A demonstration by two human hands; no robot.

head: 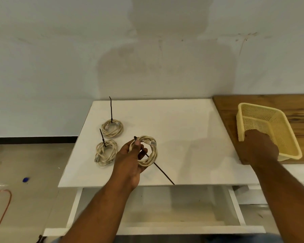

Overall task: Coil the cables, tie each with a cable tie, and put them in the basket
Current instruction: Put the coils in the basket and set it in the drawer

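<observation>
My left hand (128, 160) holds a coiled cream cable (150, 151) above the white table (182, 130); a long black cable tie (162, 172) sticks out of the coil toward the table's front edge. Two more coiled cream cables lie on the table to the left, one nearer (106, 152) and one farther (112, 128), each with a black tie standing up. The yellow mesh basket (277, 123) sits tilted on a wooden board at the right. My right hand (258, 148) grips the basket's near left corner.
The wooden board (261, 102) adjoins the table's right side. A white frame with a lower shelf (165, 221) lies below the tabletop. An orange cord (2, 207) and a blue object (25, 179) lie on the floor at left. A wall stands behind.
</observation>
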